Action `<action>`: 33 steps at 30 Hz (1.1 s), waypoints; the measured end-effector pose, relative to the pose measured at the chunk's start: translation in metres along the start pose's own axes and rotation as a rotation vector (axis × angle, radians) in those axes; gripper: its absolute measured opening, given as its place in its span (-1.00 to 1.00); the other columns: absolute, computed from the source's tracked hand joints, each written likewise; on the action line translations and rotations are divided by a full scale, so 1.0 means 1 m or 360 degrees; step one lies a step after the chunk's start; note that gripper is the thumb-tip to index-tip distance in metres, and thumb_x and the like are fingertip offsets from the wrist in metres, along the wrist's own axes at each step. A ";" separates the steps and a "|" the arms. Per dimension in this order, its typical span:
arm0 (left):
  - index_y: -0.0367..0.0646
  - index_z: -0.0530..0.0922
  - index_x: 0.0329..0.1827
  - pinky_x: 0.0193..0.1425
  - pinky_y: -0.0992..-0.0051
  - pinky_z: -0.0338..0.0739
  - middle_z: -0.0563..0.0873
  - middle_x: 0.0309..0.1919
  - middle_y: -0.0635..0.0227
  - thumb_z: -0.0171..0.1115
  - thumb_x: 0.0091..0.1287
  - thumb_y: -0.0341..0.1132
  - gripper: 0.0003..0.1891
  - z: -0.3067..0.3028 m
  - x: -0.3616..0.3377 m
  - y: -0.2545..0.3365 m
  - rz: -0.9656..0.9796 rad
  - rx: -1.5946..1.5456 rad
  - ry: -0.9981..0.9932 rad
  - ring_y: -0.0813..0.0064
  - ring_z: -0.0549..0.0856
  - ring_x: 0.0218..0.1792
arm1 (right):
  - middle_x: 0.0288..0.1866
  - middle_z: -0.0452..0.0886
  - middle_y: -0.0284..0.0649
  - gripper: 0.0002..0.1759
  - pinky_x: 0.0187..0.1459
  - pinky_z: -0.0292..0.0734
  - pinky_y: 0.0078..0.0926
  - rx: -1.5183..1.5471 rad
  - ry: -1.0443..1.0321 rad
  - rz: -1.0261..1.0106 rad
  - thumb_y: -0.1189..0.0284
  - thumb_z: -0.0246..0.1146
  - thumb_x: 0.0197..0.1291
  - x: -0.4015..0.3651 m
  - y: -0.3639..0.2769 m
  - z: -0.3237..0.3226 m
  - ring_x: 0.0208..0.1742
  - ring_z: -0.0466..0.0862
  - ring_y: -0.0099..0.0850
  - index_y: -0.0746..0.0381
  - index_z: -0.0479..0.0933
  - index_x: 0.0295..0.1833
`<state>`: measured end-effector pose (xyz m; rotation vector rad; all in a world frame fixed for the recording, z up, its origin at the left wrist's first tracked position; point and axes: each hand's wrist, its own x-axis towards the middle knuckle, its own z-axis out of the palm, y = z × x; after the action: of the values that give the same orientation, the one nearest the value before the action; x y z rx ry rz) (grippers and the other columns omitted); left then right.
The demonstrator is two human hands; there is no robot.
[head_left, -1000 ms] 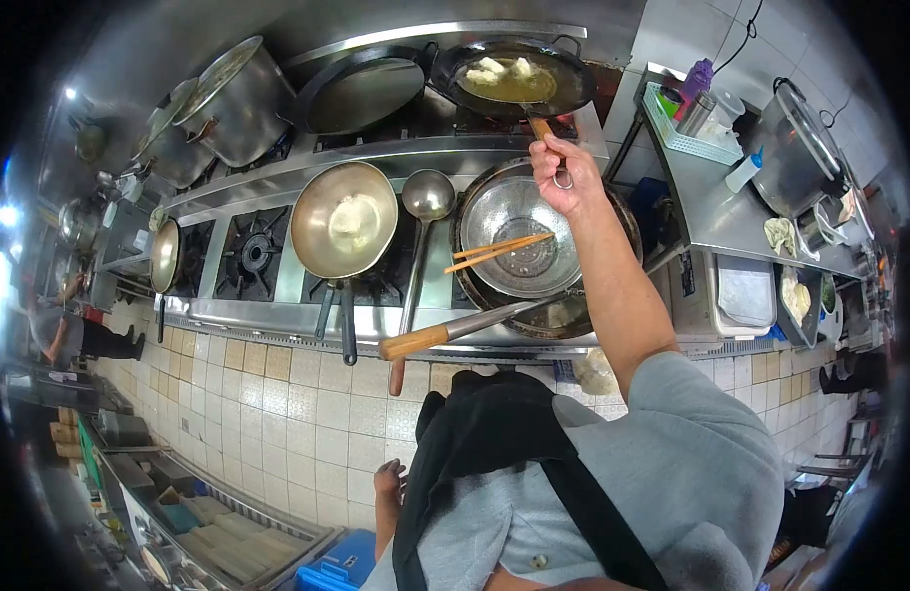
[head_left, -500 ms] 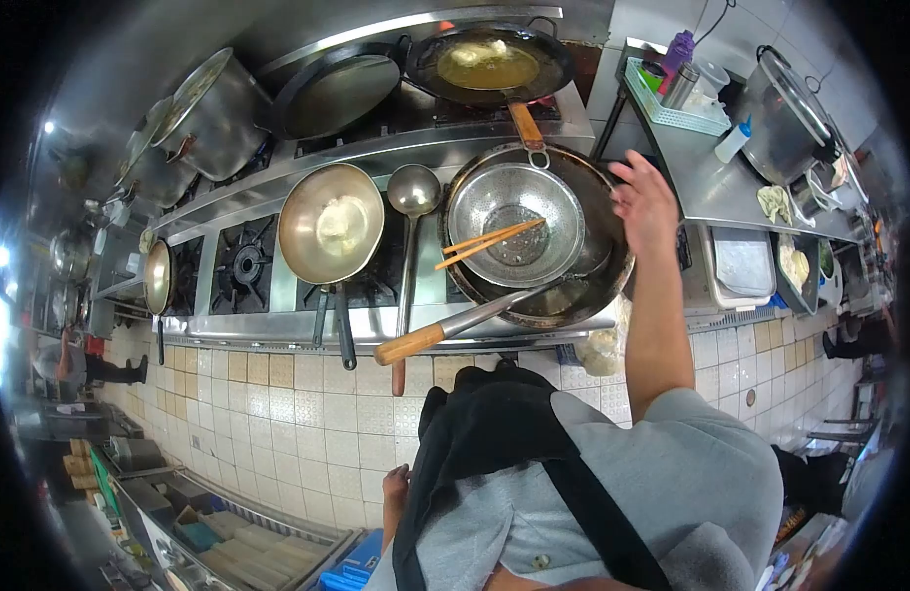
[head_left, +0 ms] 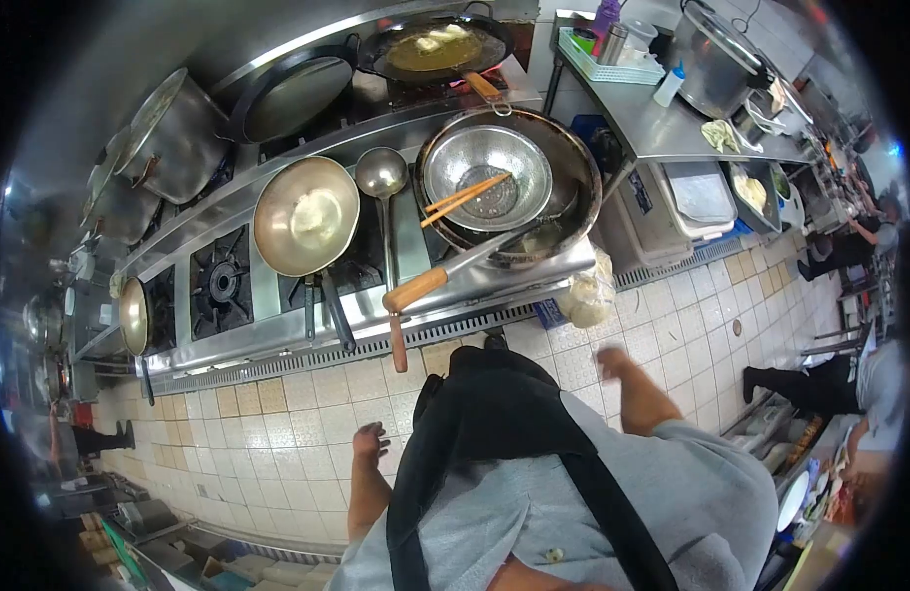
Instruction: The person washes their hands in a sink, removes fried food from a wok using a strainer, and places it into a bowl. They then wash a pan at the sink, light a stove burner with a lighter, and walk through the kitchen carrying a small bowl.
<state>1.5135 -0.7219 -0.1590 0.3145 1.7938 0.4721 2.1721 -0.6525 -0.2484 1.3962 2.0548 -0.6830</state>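
My left hand (head_left: 370,441) hangs over the tiled floor beside my apron, fingers loosely apart and nothing in it. Slightly smeared by motion, my right hand (head_left: 612,364) is also over the floor, empty, below a tied plastic bag (head_left: 587,294). In front of me a perforated strainer (head_left: 445,182) rests across a large dark wok (head_left: 573,187), its wooden handle (head_left: 415,292) pointing toward me. Wooden chopsticks (head_left: 467,198) lie in the strainer. Left of it are a ladle (head_left: 382,174) and a brass-toned pan (head_left: 277,222).
Pale pieces sit in oil in a wok (head_left: 415,51) on the back burner. Tall pots (head_left: 184,138) stand at the left. A steel table (head_left: 662,133) at the right holds a basket (head_left: 612,69) and a squeeze bottle (head_left: 670,87). People (head_left: 859,384) stand at the far right.
My right hand has come down from beside the large wok to over the floor. My left hand has come further into view. The view has turned right; the strainer and chopsticks stay put.
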 end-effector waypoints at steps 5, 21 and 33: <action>-0.18 0.43 0.15 -0.29 0.25 0.51 0.63 -0.07 0.21 0.17 0.26 -0.12 -0.54 -0.024 0.034 -0.018 0.0214 0.0235 -0.0135 0.23 0.68 -0.29 | -0.06 0.50 -0.07 -0.60 0.09 0.40 -0.33 0.1124 -0.0041 -0.0075 0.62 0.24 -0.04 -0.137 -0.145 0.125 0.11 0.47 -0.24 0.30 0.47 0.01; -0.15 0.49 0.07 -0.45 0.38 0.49 0.64 -0.18 0.26 0.15 0.26 -0.12 -0.60 0.024 -0.016 -0.014 0.0110 0.0463 -0.0326 0.34 0.66 -0.42 | -0.17 0.60 -0.08 -0.49 -0.42 0.60 -0.30 0.2644 0.0606 0.1166 0.33 0.22 0.16 -0.154 -0.142 0.002 -0.39 0.66 -0.27 0.30 0.38 0.21; -0.15 0.51 0.05 -0.51 0.41 0.51 0.65 -0.20 0.28 0.12 0.29 -0.18 -0.66 0.186 -0.027 -0.060 0.0533 0.1143 -0.0663 0.38 0.67 -0.44 | -0.26 0.63 -0.06 -0.57 -0.47 0.61 -0.31 0.2259 0.0398 0.1427 0.29 0.23 0.16 -0.293 -0.040 0.222 -0.44 0.67 -0.24 0.35 0.48 0.06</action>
<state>1.7022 -0.7581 -0.2053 1.1369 1.4433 -0.0382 2.2589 -1.0089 -0.2007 2.9110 0.5849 -1.6452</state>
